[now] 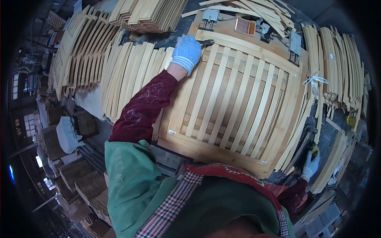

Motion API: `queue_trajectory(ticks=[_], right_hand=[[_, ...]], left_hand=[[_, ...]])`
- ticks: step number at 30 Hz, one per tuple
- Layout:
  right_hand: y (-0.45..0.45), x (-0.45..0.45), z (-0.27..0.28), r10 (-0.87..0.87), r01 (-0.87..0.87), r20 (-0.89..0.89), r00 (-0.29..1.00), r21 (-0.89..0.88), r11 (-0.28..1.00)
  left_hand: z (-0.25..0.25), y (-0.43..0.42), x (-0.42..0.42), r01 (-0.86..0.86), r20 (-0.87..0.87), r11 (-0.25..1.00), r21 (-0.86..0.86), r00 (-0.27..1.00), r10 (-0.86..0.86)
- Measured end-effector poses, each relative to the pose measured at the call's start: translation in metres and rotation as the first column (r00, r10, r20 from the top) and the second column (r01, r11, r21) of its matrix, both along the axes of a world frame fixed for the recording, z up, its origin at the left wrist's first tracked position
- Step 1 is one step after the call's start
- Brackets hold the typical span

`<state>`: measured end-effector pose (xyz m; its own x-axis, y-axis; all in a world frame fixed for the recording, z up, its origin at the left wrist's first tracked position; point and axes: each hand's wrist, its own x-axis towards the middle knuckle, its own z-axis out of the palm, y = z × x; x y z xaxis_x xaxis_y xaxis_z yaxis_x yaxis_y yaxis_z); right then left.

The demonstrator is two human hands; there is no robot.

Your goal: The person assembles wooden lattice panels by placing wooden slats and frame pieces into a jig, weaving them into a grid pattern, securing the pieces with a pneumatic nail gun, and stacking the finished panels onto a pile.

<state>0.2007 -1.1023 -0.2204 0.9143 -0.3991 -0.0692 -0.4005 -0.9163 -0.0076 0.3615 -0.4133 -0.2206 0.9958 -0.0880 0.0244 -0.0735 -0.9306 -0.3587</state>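
A slatted wooden panel [222, 146] lies flat in front of me, pale slats running lengthwise inside a wider frame. My left hand [185, 51], in a blue-and-white glove, is closed at the panel's far left corner. From its fingers stick the dark jaws of what look like pliers [206, 43], over the frame's top rail. Off to the right of the panel, my right hand [310, 164], also gloved, is closed around a yellow-green and black tool [314, 150]. Its exact kind does not show.
Wooden slats [131, 75] stand in rows on the left, near stacked slatted panels [85, 51]. Metal clamps [295, 45] are fixed on the board beyond the panel. Loose strips [258, 12] lie at the back. More slat bundles [337, 63] line the right side.
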Motion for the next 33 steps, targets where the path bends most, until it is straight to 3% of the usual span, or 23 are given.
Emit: queue_trajectory(ticks=[5, 11, 17, 20, 21, 22, 23, 24, 25, 26, 27, 29, 30, 31, 32, 33], right_hand=[[0.015, 0.023, 0.008, 0.064, -0.064, 0.078, 0.995, -0.003, 0.998], [0.033, 0.038, 0.014, 0.096, -0.095, 0.103, 0.990, -0.012, 0.995], [0.032, 0.031, 0.013, 0.088, -0.093, 0.130, 0.988, 0.036, 0.995], [0.038, 0.029, 0.016, 0.075, -0.081, 0.113, 0.991, 0.047, 0.996], [0.041, 0.029, 0.017, 0.070, -0.075, 0.107, 0.992, 0.052, 0.996], [0.044, 0.029, 0.018, 0.080, -0.086, 0.111, 0.991, 0.055, 0.995], [0.047, 0.027, 0.020, 0.091, -0.098, 0.113, 0.989, 0.056, 0.994], [0.047, 0.027, 0.022, 0.107, -0.114, 0.115, 0.988, 0.055, 0.992], [0.047, 0.025, 0.020, 0.124, -0.131, 0.139, 0.983, 0.039, 0.991], [0.045, 0.023, 0.017, 0.154, -0.160, 0.157, 0.975, 0.023, 0.987], [0.045, 0.027, 0.016, 0.203, -0.208, 0.173, 0.964, 0.010, 0.978], [0.072, 0.037, 0.019, 0.242, -0.261, 0.175, 0.955, 0.099, 0.960], [0.081, 0.041, 0.013, 0.325, -0.350, 0.190, 0.926, 0.115, 0.930], [0.095, 0.048, 0.008, 0.402, -0.432, 0.208, 0.892, 0.129, 0.893], [0.125, 0.053, 0.017, 0.311, -0.331, 0.114, 0.944, 0.318, 0.888], [0.133, 0.057, 0.004, 0.451, -0.504, 0.239, 0.860, 0.255, 0.825]], left_hand=[[0.008, -0.001, -0.001, 0.031, -0.032, 0.999, 0.013, 0.999, -0.030], [0.034, -0.007, -0.003, -0.028, -0.196, 0.984, -0.178, 0.981, -0.008], [0.052, 0.015, 0.031, -0.039, -0.507, 0.974, -0.223, 0.858, -0.081], [0.040, 0.035, 0.040, -0.015, -0.445, 0.904, -0.428, 0.874, -0.196], [0.034, 0.045, 0.045, -0.012, -0.418, 0.864, -0.504, 0.879, -0.231], [0.038, 0.051, 0.051, -0.158, -0.540, 0.766, -0.623, 0.796, -0.275], [0.034, 0.065, 0.051, -0.410, -0.585, 0.489, -0.770, 0.759, -0.285], [0.028, 0.082, 0.047, -0.608, -0.617, 0.137, -0.782, 0.722, -0.315], [0.026, 0.094, 0.044, -0.716, -0.627, -0.231, -0.659, 0.692, -0.357], [0.034, 0.097, 0.033, -0.599, -0.503, -0.459, -0.657, 0.801, -0.325], [0.040, 0.100, 0.019, -0.508, -0.387, -0.580, -0.637, 0.861, -0.330], [0.063, 0.096, -0.034, -0.372, -0.313, -0.406, -0.835, 0.927, -0.206], [0.062, 0.098, -0.065, -0.367, -0.306, -0.397, -0.841, 0.928, -0.211], [0.078, 0.104, -0.100, -0.474, -0.445, -0.327, -0.817, 0.880, -0.163], [0.085, 0.112, -0.139, -0.445, -0.469, -0.316, -0.838, 0.883, 0.000], [0.086, 0.126, -0.175, -0.422, -0.481, -0.303, -0.854, 0.863, 0.156]])
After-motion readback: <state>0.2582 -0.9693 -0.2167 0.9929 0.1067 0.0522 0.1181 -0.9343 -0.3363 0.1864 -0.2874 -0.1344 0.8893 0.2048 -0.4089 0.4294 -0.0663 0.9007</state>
